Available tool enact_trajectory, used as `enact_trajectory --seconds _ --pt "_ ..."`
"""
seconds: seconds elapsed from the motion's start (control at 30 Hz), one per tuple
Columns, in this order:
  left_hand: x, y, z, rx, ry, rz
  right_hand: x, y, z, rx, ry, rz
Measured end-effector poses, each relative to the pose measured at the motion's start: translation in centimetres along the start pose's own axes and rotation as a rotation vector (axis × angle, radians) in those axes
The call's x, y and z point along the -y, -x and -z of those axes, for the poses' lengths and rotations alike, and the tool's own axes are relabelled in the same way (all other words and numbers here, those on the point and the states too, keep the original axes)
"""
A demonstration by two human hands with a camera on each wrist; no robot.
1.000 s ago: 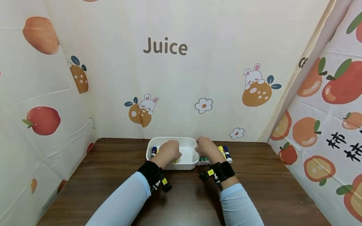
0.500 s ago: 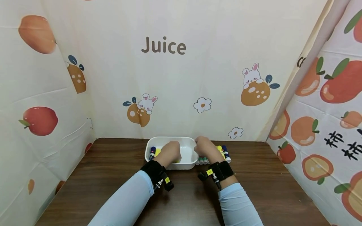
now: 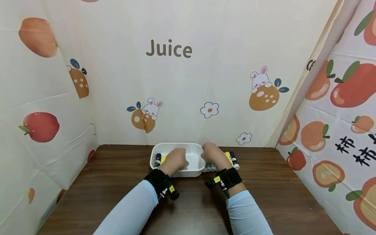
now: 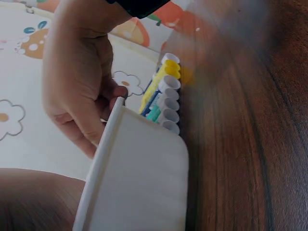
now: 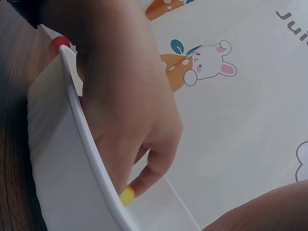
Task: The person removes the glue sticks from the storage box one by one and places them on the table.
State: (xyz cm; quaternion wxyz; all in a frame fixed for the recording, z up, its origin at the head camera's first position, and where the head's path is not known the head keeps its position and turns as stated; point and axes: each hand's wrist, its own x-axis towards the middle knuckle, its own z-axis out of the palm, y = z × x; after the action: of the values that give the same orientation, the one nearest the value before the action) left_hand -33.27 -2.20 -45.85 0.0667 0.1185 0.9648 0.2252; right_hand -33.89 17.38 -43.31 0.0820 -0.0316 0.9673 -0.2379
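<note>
Yellow, seemingly cylindrical stick (image 5: 127, 196) in left grip (image 5: 130, 115).

2 printed flowers (image 3: 209, 110) decorate the cloth (image 3: 182, 78) behind the table (image 3: 191, 205).

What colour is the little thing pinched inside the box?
The little thing looks yellow, clearest in the right wrist view.

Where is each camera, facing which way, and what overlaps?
Head-worn: faces forward, down at tray, table, left hand, right hand, sleeves.
On left wrist: faces right hand across tray's outer wall; left hand low at edge.
On right wrist: faces left hand in tray; right hand low at edge.
Both wrist views share tray and both hands.
</note>
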Motion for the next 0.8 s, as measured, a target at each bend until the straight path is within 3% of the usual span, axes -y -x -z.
enact_trajectory --seconds 0.23,0.47,0.5,0.57,0.6,0.7,0.73,0.8 --pt "0.9 1.3 2.2 -0.096 0.088 0.049 0.1 0.1 0.0 -0.001 0.001 -0.012" --pt "3.4 3.3 5.6 -0.171 0.164 0.106 0.0 -0.3 -0.1 0.003 0.026 -0.024" --pt "3.9 3.6 6.0 -0.175 0.174 0.114 -1.6 -1.8 -1.0 -0.001 0.009 0.007" --pt "4.8 4.2 7.0 -0.185 0.188 0.126 -1.7 -2.1 -1.1 0.010 0.000 -0.007" --pt "5.3 4.4 7.5 -0.188 0.196 0.131 -3.1 -4.1 -1.9 0.027 -0.007 -0.005" --pt "6.5 5.1 8.5 -0.191 0.212 0.142 -3.0 -3.9 -1.9 0.024 -0.009 -0.004" --pt "6.8 5.2 8.8 -0.190 0.218 0.148 -1.3 -2.4 -1.0 0.030 0.007 -0.039" --pt "7.4 5.4 9.3 -0.189 0.228 0.160 -1.3 -2.1 -0.9 0.022 0.013 -0.028"
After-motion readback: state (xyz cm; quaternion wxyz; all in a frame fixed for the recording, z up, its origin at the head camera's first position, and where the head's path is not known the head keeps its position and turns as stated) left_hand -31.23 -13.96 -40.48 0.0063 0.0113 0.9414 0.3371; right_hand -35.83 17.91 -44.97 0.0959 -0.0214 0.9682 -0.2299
